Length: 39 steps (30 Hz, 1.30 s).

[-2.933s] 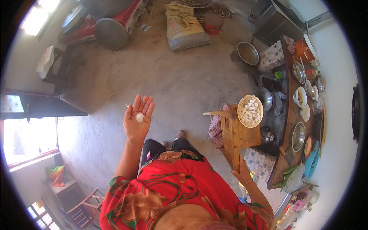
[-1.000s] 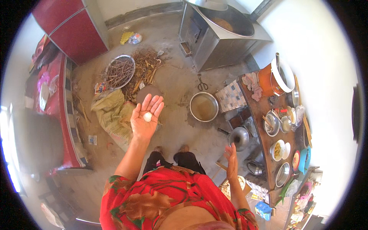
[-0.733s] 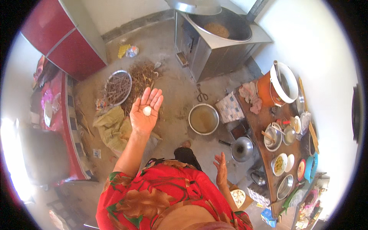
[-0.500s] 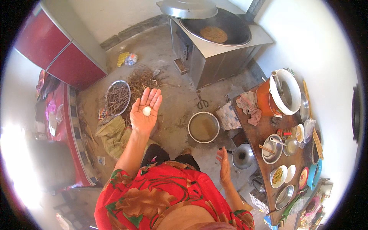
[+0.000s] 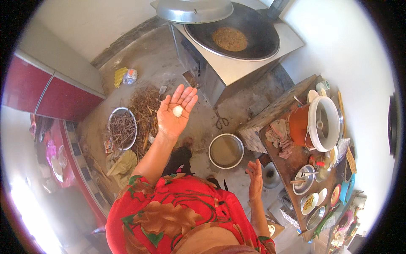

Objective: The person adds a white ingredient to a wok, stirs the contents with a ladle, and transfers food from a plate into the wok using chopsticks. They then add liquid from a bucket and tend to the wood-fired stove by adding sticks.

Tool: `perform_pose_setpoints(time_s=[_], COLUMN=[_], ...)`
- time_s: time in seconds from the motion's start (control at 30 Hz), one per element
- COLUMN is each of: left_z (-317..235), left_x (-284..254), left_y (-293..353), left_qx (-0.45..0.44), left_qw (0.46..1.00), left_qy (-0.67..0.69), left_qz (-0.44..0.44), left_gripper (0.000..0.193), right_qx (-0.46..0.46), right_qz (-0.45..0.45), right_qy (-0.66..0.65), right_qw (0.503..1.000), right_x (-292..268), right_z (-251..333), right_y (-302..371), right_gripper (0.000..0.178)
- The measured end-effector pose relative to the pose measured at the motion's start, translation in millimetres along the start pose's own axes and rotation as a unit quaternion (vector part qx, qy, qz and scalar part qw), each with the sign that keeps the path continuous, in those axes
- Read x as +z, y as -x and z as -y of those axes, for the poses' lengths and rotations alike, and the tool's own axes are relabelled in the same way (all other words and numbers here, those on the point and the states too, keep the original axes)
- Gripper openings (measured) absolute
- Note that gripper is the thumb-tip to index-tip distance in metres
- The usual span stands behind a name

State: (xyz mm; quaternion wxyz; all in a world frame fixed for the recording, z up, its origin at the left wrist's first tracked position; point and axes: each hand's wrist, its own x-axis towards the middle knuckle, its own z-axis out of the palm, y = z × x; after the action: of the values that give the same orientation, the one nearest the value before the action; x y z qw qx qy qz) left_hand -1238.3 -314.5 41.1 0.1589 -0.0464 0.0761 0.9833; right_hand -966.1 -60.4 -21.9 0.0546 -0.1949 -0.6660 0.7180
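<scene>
My left hand (image 5: 174, 115) is held out palm up, fingers stretched, and carries a small white heap (image 5: 177, 111) in the hollow of the palm. It looks like salt or a similar powder, but I cannot tell which. Beyond it, a large black wok (image 5: 258, 38) set in the stove holds brown, chunky food (image 5: 229, 39), with a domed metal lid (image 5: 194, 10) over its far left rim. My right hand (image 5: 254, 180) hangs at the right of my body, fingers extended and nothing in them. It is nearest to a small metal pan (image 5: 270, 175).
A metal basin of cloudy water (image 5: 226, 151) and tongs (image 5: 221, 121) lie on the floor ahead. Sticks fill a basin (image 5: 122, 128) at left. On the right, a brown table (image 5: 277, 158) bears an orange bucket (image 5: 301, 128), bowls and a pink cloth (image 5: 280, 137).
The view has shifted toward the stove, which now looks larger. My left hand, still palm up with the white heap, has moved right in the view. My right hand stays low.
</scene>
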Motion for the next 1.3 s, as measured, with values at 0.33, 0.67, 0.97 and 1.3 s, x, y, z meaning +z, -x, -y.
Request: perform_pose_setpoints(time_s=[0.33,0.67,0.97,1.3], left_z=[-26,15,61,112], left_x=[30,59,45,-101], left_y=[-132,-246,-440,-636], left_qx=[-0.026,-0.051,-0.089,0.022], left_qw=[0.999,0.995,0.981,0.469], left_qy=[-0.034,-0.078,-0.17,-0.871], left_qz=[0.032,0.039,0.022,0.142], left_gripper=[0.046,0.048,0.05,0.07], right_qx=[0.06,0.086,0.108,0.17], right_qz=[-0.086,-0.208,-0.266,-0.387], right_qy=[-0.08,-0.163,-0.136,-0.209], right_qw=[0.991,0.961,0.948,0.882], right_x=[59,42,76,171], right_z=[9,-16,-4,-8], right_y=[-10,22,-66,-96], right_gripper=[0.072,0.073,0.075,0.061])
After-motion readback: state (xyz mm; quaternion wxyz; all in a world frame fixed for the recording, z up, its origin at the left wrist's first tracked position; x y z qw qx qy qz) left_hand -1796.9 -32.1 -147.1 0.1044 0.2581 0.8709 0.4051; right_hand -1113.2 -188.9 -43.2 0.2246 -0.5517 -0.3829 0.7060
